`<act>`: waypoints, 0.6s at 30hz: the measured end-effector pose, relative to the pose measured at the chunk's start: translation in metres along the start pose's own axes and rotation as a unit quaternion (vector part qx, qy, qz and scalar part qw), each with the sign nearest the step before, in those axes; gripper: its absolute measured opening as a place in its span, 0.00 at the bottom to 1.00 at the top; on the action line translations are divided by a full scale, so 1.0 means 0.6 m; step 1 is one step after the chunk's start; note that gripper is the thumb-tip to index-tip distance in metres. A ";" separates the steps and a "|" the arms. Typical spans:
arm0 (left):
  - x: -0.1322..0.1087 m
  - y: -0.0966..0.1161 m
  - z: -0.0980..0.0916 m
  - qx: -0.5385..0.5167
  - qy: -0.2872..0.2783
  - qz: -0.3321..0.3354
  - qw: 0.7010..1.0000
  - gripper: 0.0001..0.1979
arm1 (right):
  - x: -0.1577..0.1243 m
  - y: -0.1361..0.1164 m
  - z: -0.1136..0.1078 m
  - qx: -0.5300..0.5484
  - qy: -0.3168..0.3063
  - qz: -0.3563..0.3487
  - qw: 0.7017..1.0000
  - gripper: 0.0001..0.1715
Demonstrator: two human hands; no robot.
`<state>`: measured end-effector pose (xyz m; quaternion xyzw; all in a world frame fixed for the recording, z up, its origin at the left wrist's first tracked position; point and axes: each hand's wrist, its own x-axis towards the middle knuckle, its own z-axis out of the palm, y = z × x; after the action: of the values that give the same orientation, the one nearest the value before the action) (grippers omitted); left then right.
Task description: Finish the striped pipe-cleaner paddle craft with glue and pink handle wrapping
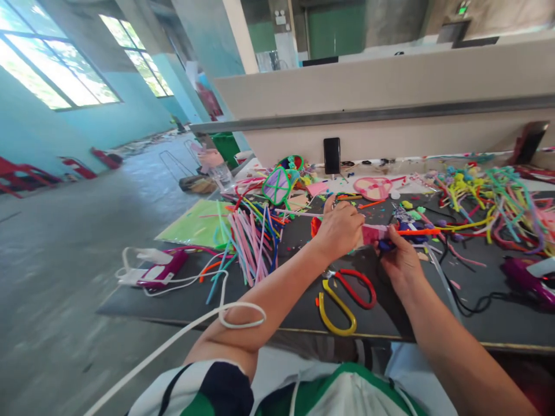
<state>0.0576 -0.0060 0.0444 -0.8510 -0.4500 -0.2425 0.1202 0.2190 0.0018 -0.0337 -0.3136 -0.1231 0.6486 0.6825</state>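
Observation:
My left hand (340, 228) is closed in a pinch on a small pink piece (373, 233) at the middle of the dark table (195, 300). My right hand (401, 261) is closed on the same craft piece from the right, where an orange pipe cleaner (422, 231) and some blue material stick out. Scissors with one red and one yellow handle (344, 297) lie on the table just below my hands.
Loose straws and pipe cleaners (251, 242) lie to the left, a tangle of them (494, 202) to the right. A purple glue gun (162, 271) with a white cord is at left, another (526, 277) at right. A black phone (332, 155) stands against the partition.

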 end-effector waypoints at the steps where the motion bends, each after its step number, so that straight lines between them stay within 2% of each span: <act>1: 0.001 0.002 -0.002 0.008 -0.005 0.000 1.000 0.10 | 0.001 0.000 -0.001 0.000 -0.003 0.003 1.000 0.18; 6: 0.002 0.008 -0.004 0.023 -0.016 0.012 1.000 0.10 | 0.003 0.000 -0.003 -0.001 -0.008 0.008 1.000 0.18; 11: 0.011 -0.012 0.001 0.002 -0.028 0.039 0.999 0.11 | 0.001 0.001 0.000 0.009 0.012 0.012 1.000 0.17; 18: 0.050 -0.040 0.009 -0.024 -0.123 0.041 0.991 0.11 | 0.005 0.003 -0.002 0.012 0.014 0.040 0.999 0.15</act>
<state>0.0535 0.0310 0.0551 -0.8945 -0.4204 -0.1421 0.0534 0.2184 0.0042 -0.0362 -0.3192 -0.0925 0.6723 0.6615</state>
